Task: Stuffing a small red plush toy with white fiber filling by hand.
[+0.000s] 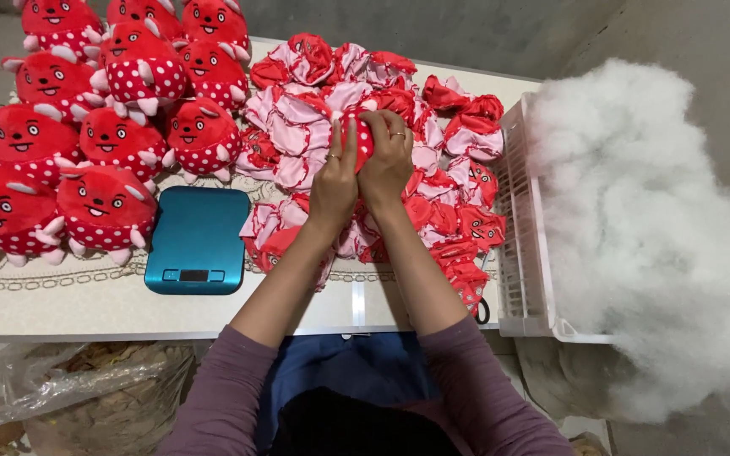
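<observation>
From the head camera, both hands meet over the middle of the table (pixel 86 300), which wears a pale, lace-patterned cloth. The left hand (pixel 334 181) and the right hand (pixel 386 160) are pressed together, fingers closed around a small red toy skin (pixel 363 139) with white dots; it is soft, rounded and bunched between the palms, just above the heap. Each hand shows a thin ring. Under and around the hands lies a pile of skins (pixel 297 118), limp and crumpled, red fabric mixed with pink lining, spreading from the far edge of the table toward the near edge and across to the right edge. At the far left corner stands a cluster of stuffed toys (pixel 103 135): plump, round, red bodies with white-dotted bellies, small white horns and feet, and printed faces, packed close and touching each other. Near the front edge, just left of the forearms, lies a flat teal scale (pixel 196 241) with rounded corners and a dark display strip. Against the right edge of the table leans a white slatted crate (pixel 521 253), and beyond it rises a large, fluffy white mound of stuffing (pixel 644 228), loose and cloudlike. Below the left front corner sits a crinkled clear plastic bag (pixel 61 388). The person's sleeves are mauve.
</observation>
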